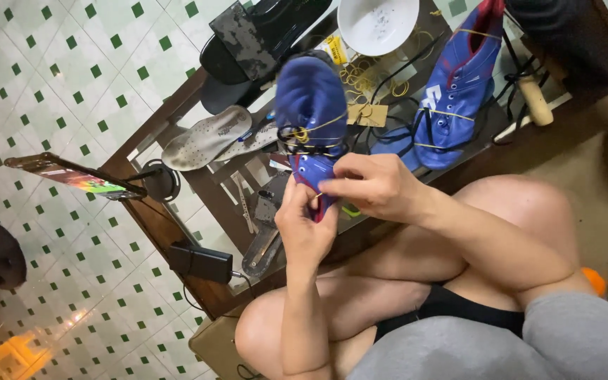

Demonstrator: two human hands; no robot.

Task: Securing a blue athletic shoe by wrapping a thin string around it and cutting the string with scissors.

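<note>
A blue sports shoe [311,98] is held up over the low glass-topped table [156,218], bound with yellow rubber bands and black laces. My left hand [304,229] grips its lower end from below. My right hand [374,184] pinches a thin yellow rubber band at the same end, fingers closed against the shoe. The matching blue shoe [459,84], also banded, lies on the table to the right.
On the table lie two grey insoles [209,137], loose yellow rubber bands [360,77], a white bowl [378,22], a black sandal [258,35], a wooden-handled tool [535,100] and a power adapter [202,262]. A phone on a stand [72,176] stands left over a green-and-white tiled floor.
</note>
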